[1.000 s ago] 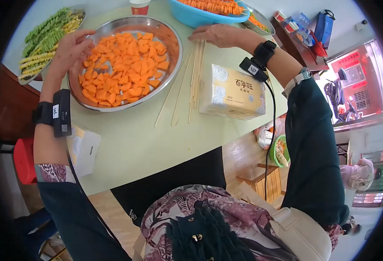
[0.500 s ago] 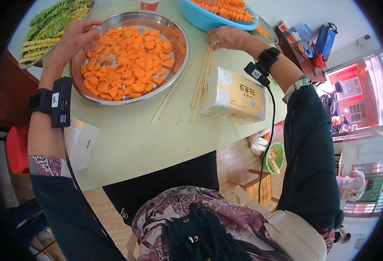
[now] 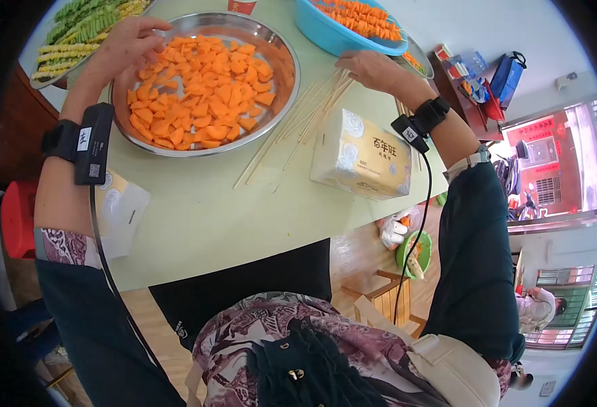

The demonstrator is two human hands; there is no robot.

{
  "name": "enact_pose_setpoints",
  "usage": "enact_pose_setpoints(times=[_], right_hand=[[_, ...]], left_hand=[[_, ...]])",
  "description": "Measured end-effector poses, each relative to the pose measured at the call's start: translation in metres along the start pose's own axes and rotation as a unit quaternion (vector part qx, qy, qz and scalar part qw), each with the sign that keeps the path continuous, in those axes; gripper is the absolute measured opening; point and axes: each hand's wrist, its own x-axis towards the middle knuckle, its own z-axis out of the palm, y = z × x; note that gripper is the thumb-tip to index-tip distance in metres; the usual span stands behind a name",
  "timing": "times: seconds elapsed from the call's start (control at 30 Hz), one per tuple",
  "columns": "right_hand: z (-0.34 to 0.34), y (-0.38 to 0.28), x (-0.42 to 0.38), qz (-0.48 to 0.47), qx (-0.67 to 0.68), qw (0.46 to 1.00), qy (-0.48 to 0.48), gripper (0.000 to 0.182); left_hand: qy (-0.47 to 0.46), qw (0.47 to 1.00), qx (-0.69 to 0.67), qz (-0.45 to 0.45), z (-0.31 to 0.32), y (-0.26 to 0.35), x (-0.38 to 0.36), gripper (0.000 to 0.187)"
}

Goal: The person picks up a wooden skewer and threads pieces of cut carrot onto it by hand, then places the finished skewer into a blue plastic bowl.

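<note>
A wide steel basin point(image 3: 297, 88) of sliced carrots point(image 3: 203, 91) stands on the table. My left hand point(image 3: 128, 47) hovers at the basin's left rim, its fingers apart and holding nothing that I can see. To the right of the basin, several thin wooden skewers point(image 3: 306, 122) lie loosely fanned out. The fingers of my right hand point(image 3: 369, 70) are closed around the far ends of some skewers, just below a blue basin point(image 3: 319, 37) with threaded carrot slices point(image 3: 363, 19) in it. Its fingertips are partly hidden.
A tissue pack point(image 3: 363, 156) sits near my right forearm. A tray of skewered green and yellow vegetables point(image 3: 81, 30) is at the far left, and a paper cup point(image 3: 242, 7) stands at the back. A green bowl point(image 3: 407, 254) is on the floor; another person point(image 3: 536, 308) appears far right.
The skewers beneath my right hand have spread and shifted, and that hand sits slightly farther right. My left hand stays by the basin rim. The whole view has moved a little.
</note>
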Motion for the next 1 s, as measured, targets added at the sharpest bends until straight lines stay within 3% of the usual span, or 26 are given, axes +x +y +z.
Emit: enact_pose_setpoints(times=[0.1, 0.2, 0.3, 0.4, 0.53, 0.93, 1.0], right_hand=[[-0.021, -0.027, 0.007, -0.067, 0.062, 0.995, 0.039, 0.025], [-0.038, -0.063, 0.023, -0.153, 0.073, 0.984, -0.054, 0.021], [-0.04, -0.076, 0.031, -0.178, 0.037, 0.979, -0.09, 0.018], [-0.038, -0.075, 0.027, -0.174, 0.057, 0.981, -0.059, 0.013], [-0.032, -0.069, 0.029, -0.182, 0.007, 0.979, -0.087, 0.009], [-0.028, -0.059, 0.028, -0.162, 0.056, 0.981, -0.096, 0.004], [-0.026, -0.054, 0.026, -0.196, 0.077, 0.977, -0.036, 0.004]], left_hand=[[-0.003, 1.0, -0.007, -0.005, -0.001, -0.006, 0.002, 0.035], [-0.012, 1.0, -0.012, -0.008, -0.002, -0.008, 0.002, 0.035], [-0.007, 1.0, -0.015, -0.004, -0.003, -0.005, 0.0, 0.035], [-0.005, 1.0, -0.013, 0.006, -0.003, -0.003, -0.001, 0.036], [-0.012, 1.0, 0.017, 0.011, -0.003, 0.0, -0.003, 0.034], [-0.012, 0.999, 0.028, -0.02, -0.004, 0.002, -0.002, 0.034], [-0.018, 0.999, 0.027, -0.003, -0.004, -0.001, -0.001, 0.034]])
